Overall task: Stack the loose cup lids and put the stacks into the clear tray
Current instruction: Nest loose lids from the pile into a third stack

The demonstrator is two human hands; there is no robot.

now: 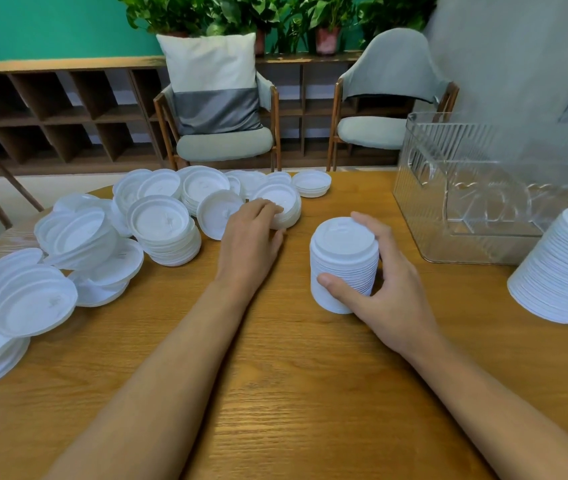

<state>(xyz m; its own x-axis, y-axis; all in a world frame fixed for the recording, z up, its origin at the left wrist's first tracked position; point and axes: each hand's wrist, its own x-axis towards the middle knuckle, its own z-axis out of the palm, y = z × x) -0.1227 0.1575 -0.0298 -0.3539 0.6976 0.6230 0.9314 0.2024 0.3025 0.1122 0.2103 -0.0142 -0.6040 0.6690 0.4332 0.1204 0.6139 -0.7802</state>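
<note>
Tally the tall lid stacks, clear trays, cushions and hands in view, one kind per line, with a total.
Tall lid stacks: 2 (held stack, edge stack)
Clear tray: 1
Cushion: 1
Hands: 2 (left hand, right hand)
Total: 6

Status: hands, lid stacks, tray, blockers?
Right hand grips upright stack of white plastic cup lids. Left hand grips short lid pile. Clear ribbed plastic tray shows no lids. Nothing on wooden table between stack and tray.
</note>
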